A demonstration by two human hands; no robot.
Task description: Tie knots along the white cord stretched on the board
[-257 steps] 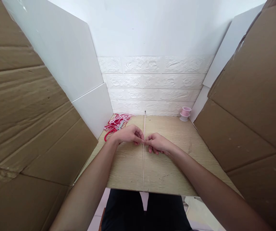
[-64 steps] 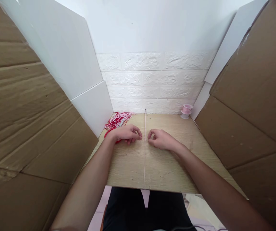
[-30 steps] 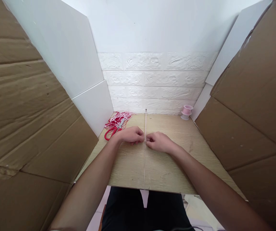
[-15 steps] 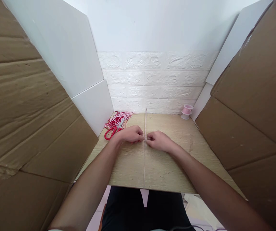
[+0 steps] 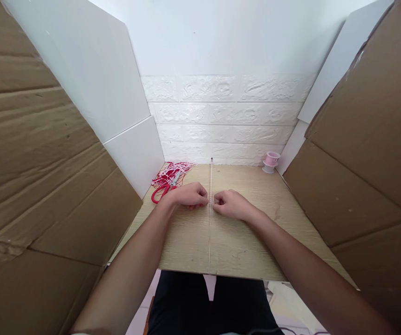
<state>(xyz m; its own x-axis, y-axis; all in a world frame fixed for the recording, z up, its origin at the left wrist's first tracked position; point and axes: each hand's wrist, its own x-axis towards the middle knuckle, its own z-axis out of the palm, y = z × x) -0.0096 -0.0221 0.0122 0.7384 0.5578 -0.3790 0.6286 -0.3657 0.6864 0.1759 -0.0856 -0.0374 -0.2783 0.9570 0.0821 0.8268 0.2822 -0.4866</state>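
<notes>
A thin taut cord (image 5: 210, 232) runs straight down the middle of the wooden table (image 5: 242, 246), from the far edge to the near edge; its far half looks knotted, pink and white. My left hand (image 5: 187, 195) and my right hand (image 5: 231, 205) rest on the table on either side of it, fingers curled. Both pinch fine thread ends right at the cord, where the knotted part stops. The threads themselves are too thin to make out.
Red-handled scissors (image 5: 163, 190) lie on a heap of red and white thread (image 5: 173, 170) at the far left. A small pink spool (image 5: 270, 161) stands at the far right by the white brick wall. Cardboard sheets and white boards wall in both sides.
Two seconds ago my fingers were loosely curled a little apart from the cord; they have since closed in and pinch tight at it. Little has moved in the last half second.
</notes>
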